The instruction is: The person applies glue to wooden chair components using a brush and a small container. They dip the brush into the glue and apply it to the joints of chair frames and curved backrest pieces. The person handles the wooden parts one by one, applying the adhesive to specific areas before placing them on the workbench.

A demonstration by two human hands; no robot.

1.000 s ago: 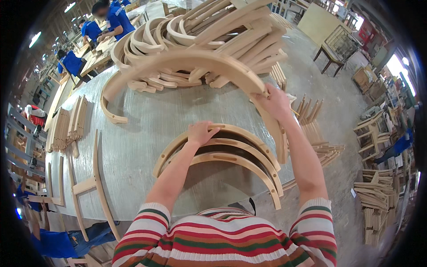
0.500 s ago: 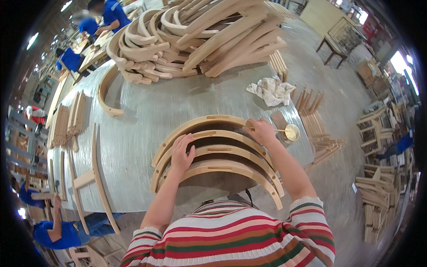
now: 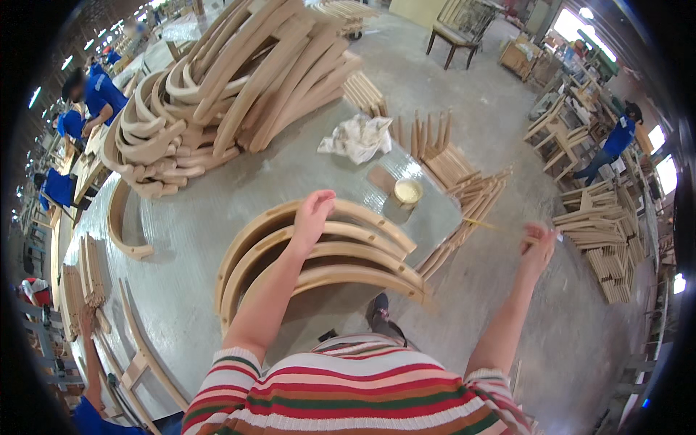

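Note:
Several curved wooden pieces [image 3: 341, 251] lie nested in a row at the table's near edge, with dark slots and holes along their edges. My left hand [image 3: 312, 220] is over the farthest ones, its fingers loosely extended; I cannot tell how firmly it touches the wood. Out past the table's right side, my right hand [image 3: 537, 248] is closed around a thin yellowish stick [image 3: 482, 224] that points left. Motion blur hides whether its end has bristles. A small round pot [image 3: 408, 191] with pale yellow contents stands at the table's right corner.
A tall heap of curved wooden parts [image 3: 239, 87] covers the far table [image 3: 181, 283]. A crumpled white cloth [image 3: 357, 138] lies near the pot. Bundled wooden sticks [image 3: 453, 170] stand beyond the right edge. A co-worker's arm [image 3: 90, 355] reaches in at left, near an H-shaped frame [image 3: 138, 366].
My right hand has swung from the curved pieces out to the right, carrying the stick. My left hand has shifted toward the farthest pieces. The view has turned right.

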